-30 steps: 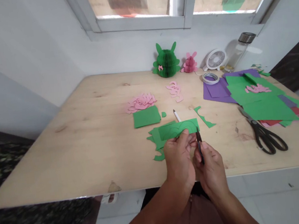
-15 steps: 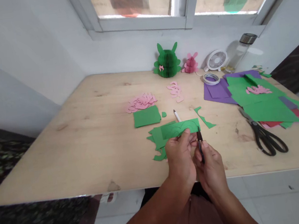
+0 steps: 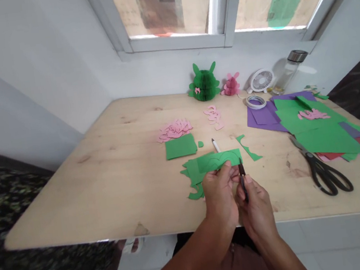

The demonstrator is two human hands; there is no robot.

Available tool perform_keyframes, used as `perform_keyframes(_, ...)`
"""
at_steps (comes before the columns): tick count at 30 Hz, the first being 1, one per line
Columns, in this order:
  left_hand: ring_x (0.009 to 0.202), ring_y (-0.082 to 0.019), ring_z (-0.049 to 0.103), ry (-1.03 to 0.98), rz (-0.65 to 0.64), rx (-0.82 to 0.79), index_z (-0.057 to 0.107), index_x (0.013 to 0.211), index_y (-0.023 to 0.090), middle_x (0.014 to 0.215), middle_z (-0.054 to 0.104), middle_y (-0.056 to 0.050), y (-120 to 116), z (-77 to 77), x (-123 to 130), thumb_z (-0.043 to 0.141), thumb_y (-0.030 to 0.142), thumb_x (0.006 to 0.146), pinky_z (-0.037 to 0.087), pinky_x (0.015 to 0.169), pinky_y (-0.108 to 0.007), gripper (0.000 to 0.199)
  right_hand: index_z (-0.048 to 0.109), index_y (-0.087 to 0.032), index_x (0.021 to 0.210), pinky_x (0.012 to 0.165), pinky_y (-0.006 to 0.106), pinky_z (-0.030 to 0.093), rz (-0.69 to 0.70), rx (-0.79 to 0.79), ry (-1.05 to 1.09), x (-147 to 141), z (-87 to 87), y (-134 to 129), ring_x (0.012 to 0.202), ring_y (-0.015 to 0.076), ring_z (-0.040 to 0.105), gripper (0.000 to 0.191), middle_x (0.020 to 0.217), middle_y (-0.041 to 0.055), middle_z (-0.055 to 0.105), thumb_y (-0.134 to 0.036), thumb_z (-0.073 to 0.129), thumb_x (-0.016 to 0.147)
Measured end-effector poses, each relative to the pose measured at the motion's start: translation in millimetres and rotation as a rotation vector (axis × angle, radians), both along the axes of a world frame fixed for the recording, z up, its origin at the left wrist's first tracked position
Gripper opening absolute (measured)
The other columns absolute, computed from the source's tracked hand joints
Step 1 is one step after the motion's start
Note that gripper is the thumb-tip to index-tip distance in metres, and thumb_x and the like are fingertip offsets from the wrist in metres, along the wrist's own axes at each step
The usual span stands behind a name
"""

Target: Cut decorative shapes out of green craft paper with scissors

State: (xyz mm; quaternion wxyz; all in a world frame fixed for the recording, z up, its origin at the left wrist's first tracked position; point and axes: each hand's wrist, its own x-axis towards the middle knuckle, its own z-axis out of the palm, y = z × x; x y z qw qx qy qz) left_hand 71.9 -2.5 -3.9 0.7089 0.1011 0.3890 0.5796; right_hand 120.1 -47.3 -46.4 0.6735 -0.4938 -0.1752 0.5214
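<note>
Green paper (image 3: 218, 161) is pinched at its edge by the left hand (image 3: 219, 196), just over the wood table (image 3: 76, 202). It is light and bendy, so an edge is good to hold. Small black tool (image 3: 243, 184) is gripped by the right hand's pressed-together fingers (image 3: 255, 200).

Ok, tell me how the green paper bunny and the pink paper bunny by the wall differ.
The green paper bunny is clearly larger than the pink paper bunny. The green paper bunny also has a small pink bow on its front, which the pink paper bunny does not show. Its ears stand taller and more apart than the pink paper bunny's. Both stand upright on the wooden table by the wall, with ridged, honeycomb-like bodies and two ears.
</note>
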Motion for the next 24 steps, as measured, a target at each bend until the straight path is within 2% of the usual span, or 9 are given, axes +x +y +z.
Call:
perform_keyframes(6, 0.058, -0.014, 0.063, -0.014, 0.017, -0.028, 0.064, 0.064, 0.012, 0.060, 0.066, -0.004, -1.6, -1.6, 1.3, 0.074, 0.019, 0.057, 0.048, 0.059, -0.024, 0.014, 0.046, -0.019, 0.052, 0.042, 0.024, 0.019, -0.004, -0.009, -0.025, -0.4, 1.5, -2.8, 0.044, 0.0086, 0.025, 0.046, 0.047, -0.0072, 0.035, -0.052, 0.065, 0.077)
perform_keyframes(14, 0.049, -0.010, 0.058, -0.042, 0.001, -0.034, 0.064, 0.057, 0.012, 0.055, 0.064, -0.002, -3.0, 4.8, 2.7, 0.074, 0.016, 0.055, 0.043, 0.049, -0.019, 0.011, 0.046, -0.018, 0.052, 0.043, 0.023, 0.018, -0.007, -0.003, 0.012, -1.6, 3.0, -4.2, 0.044, 0.0079, 0.024, 0.046, 0.047, -0.0074, 0.035, -0.051, 0.065, 0.078)
perform_keyframes(24, 0.049, -0.011, 0.060, -0.014, 0.009, -0.054, 0.064, 0.056, 0.012, 0.055, 0.065, -0.003, -2.8, 4.1, 4.4, 0.073, 0.017, 0.057, 0.044, 0.049, -0.020, 0.010, 0.045, -0.019, 0.052, 0.042, 0.023, 0.018, -0.004, -0.022, -0.030, -1.7, 4.1, -2.6, 0.043, 0.0086, 0.023, 0.046, 0.046, -0.0073, 0.035, -0.053, 0.065, 0.077)
